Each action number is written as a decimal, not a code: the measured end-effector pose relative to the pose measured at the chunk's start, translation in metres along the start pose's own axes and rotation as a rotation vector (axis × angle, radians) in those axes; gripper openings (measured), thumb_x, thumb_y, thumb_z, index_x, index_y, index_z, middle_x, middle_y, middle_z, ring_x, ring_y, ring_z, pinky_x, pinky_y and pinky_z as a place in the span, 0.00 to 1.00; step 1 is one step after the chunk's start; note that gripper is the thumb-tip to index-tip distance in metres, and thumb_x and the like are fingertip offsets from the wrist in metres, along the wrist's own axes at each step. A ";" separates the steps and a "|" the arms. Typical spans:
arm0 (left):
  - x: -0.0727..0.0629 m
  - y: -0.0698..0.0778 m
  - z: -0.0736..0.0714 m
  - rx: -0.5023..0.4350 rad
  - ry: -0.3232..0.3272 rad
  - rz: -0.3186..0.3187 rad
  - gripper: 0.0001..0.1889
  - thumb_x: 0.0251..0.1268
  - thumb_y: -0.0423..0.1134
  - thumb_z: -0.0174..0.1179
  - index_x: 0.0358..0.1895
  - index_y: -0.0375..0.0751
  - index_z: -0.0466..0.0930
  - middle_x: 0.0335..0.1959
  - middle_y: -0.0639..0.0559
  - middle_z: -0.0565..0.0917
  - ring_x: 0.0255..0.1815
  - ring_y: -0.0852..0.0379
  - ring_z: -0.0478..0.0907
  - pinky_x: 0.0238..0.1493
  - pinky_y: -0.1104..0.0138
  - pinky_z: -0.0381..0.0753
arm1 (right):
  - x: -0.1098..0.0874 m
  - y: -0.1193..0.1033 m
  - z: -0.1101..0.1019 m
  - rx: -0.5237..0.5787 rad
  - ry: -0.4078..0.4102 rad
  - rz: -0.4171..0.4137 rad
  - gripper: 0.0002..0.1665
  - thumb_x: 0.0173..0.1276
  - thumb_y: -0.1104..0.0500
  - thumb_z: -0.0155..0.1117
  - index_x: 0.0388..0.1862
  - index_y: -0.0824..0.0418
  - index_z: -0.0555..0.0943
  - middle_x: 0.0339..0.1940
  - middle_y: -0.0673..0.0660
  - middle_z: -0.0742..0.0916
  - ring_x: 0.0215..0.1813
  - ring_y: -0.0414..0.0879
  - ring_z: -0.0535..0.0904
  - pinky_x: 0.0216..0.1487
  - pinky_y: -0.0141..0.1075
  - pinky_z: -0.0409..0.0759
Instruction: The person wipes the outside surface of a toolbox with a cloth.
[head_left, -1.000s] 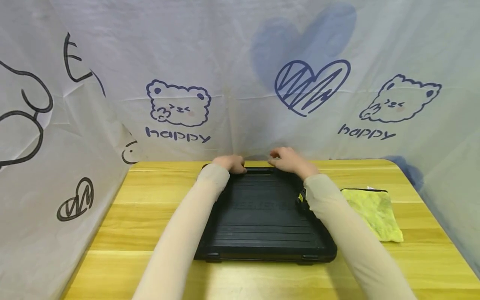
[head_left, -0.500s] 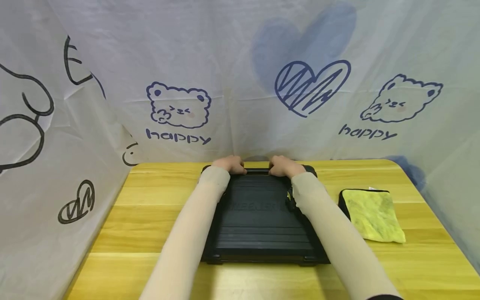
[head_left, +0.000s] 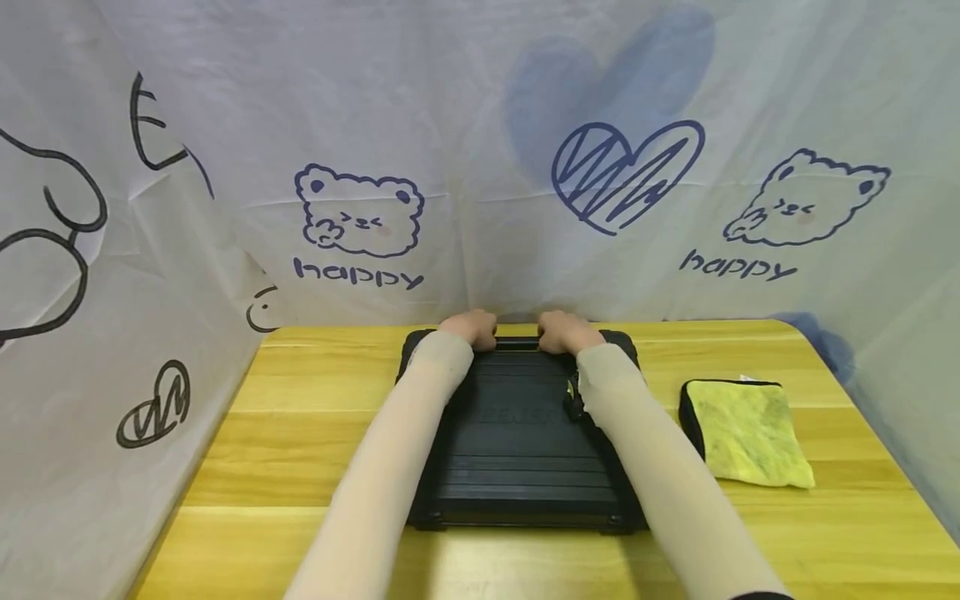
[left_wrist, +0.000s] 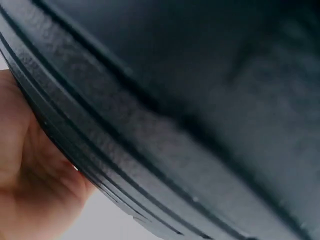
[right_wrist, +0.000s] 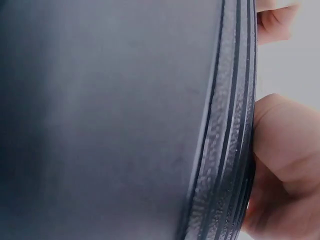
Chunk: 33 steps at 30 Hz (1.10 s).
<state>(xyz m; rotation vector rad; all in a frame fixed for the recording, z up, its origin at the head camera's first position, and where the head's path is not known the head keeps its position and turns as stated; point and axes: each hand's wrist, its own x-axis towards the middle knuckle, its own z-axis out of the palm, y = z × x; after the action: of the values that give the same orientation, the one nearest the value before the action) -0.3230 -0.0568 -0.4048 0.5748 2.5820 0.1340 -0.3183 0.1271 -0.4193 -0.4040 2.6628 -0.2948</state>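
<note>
A flat black plastic case (head_left: 517, 467) with a ribbed lid lies on the table, a handle bar (head_left: 517, 343) along its far edge. My left hand (head_left: 471, 327) grips that far edge at the left end of the bar. At the bar's right end my right hand (head_left: 564, 332) holds the same edge, fingers curled over it. In the left wrist view the ridged case side (left_wrist: 150, 130) fills most of the picture, with my curled palm against it. The right wrist view has my thumb and bent fingers (right_wrist: 290, 140) pressed to the case rim; the fingertips are hidden behind it.
A yellow cloth pouch (head_left: 753, 433) with a black edge lies right of the case on the wooden table (head_left: 300, 450). A white sheet (head_left: 480, 233) with drawings hangs close behind the table's far edge and along both sides.
My right hand has come down and inward from just above the case's far edge and now grips it. The left hand has shifted slightly right along that edge.
</note>
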 end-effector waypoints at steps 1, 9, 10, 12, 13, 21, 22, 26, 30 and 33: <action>0.000 0.000 -0.001 0.012 0.009 0.012 0.09 0.74 0.32 0.47 0.39 0.39 0.78 0.37 0.46 0.75 0.32 0.54 0.65 0.34 0.63 0.64 | -0.001 0.000 -0.001 -0.006 0.008 0.004 0.22 0.75 0.59 0.56 0.64 0.65 0.78 0.62 0.64 0.80 0.61 0.61 0.77 0.60 0.56 0.74; -0.015 0.005 -0.022 0.112 0.126 0.063 0.06 0.69 0.31 0.51 0.32 0.41 0.74 0.36 0.47 0.75 0.32 0.52 0.66 0.34 0.61 0.66 | -0.020 -0.013 -0.026 -0.097 0.130 0.002 0.13 0.69 0.58 0.63 0.48 0.61 0.87 0.48 0.60 0.86 0.44 0.56 0.81 0.48 0.53 0.79; -0.019 0.007 -0.026 0.123 0.145 0.068 0.05 0.68 0.31 0.52 0.32 0.41 0.75 0.37 0.46 0.75 0.32 0.52 0.66 0.34 0.61 0.66 | -0.024 -0.016 -0.031 -0.106 0.147 -0.007 0.12 0.69 0.58 0.63 0.47 0.62 0.87 0.47 0.60 0.87 0.43 0.56 0.81 0.47 0.53 0.80; -0.029 0.009 -0.034 0.144 0.193 0.073 0.04 0.68 0.32 0.54 0.34 0.39 0.77 0.39 0.45 0.77 0.34 0.51 0.69 0.35 0.59 0.69 | -0.034 -0.021 -0.041 -0.129 0.185 -0.029 0.12 0.68 0.58 0.65 0.46 0.62 0.87 0.46 0.60 0.87 0.43 0.56 0.81 0.46 0.53 0.80; -0.035 0.011 -0.038 0.156 0.218 0.075 0.04 0.67 0.33 0.55 0.35 0.39 0.78 0.40 0.44 0.78 0.34 0.50 0.70 0.36 0.59 0.71 | -0.038 -0.023 -0.046 -0.136 0.203 -0.036 0.12 0.68 0.58 0.65 0.46 0.62 0.87 0.46 0.60 0.87 0.43 0.56 0.81 0.45 0.53 0.80; -0.079 0.025 -0.055 0.271 0.456 0.083 0.06 0.65 0.37 0.58 0.34 0.40 0.83 0.36 0.44 0.82 0.34 0.45 0.79 0.36 0.50 0.81 | -0.079 -0.043 -0.071 -0.198 0.341 -0.077 0.05 0.64 0.63 0.60 0.30 0.60 0.83 0.35 0.60 0.83 0.34 0.54 0.75 0.32 0.49 0.73; -0.085 0.027 -0.056 0.278 0.484 0.088 0.06 0.65 0.37 0.58 0.32 0.40 0.82 0.33 0.45 0.82 0.32 0.46 0.79 0.34 0.50 0.80 | -0.084 -0.045 -0.073 -0.204 0.362 -0.081 0.06 0.64 0.64 0.59 0.28 0.59 0.81 0.33 0.59 0.82 0.33 0.54 0.74 0.31 0.49 0.73; -0.105 0.035 -0.057 0.300 0.583 0.108 0.09 0.63 0.34 0.57 0.23 0.43 0.79 0.24 0.48 0.78 0.23 0.49 0.76 0.25 0.53 0.77 | -0.105 -0.052 -0.075 -0.236 0.460 -0.114 0.10 0.64 0.63 0.60 0.22 0.58 0.77 0.27 0.58 0.82 0.29 0.54 0.76 0.27 0.51 0.75; -0.120 0.043 -0.060 0.312 0.674 0.119 0.12 0.63 0.31 0.56 0.21 0.43 0.78 0.20 0.49 0.76 0.20 0.49 0.75 0.21 0.54 0.76 | -0.122 -0.057 -0.079 -0.262 0.572 -0.133 0.12 0.64 0.63 0.62 0.20 0.59 0.77 0.24 0.58 0.82 0.25 0.56 0.77 0.24 0.54 0.76; -0.129 0.048 -0.062 0.319 0.739 0.108 0.11 0.63 0.30 0.54 0.22 0.41 0.77 0.19 0.49 0.77 0.20 0.49 0.75 0.20 0.54 0.76 | -0.131 -0.060 -0.082 -0.271 0.656 -0.143 0.11 0.62 0.65 0.62 0.20 0.60 0.77 0.23 0.58 0.82 0.24 0.56 0.77 0.22 0.53 0.75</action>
<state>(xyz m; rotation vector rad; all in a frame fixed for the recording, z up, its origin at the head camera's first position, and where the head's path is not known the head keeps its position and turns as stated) -0.2326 -0.0671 -0.2846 0.9169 3.3200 -0.0466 -0.2270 0.1252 -0.2810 -0.6803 3.3400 -0.1162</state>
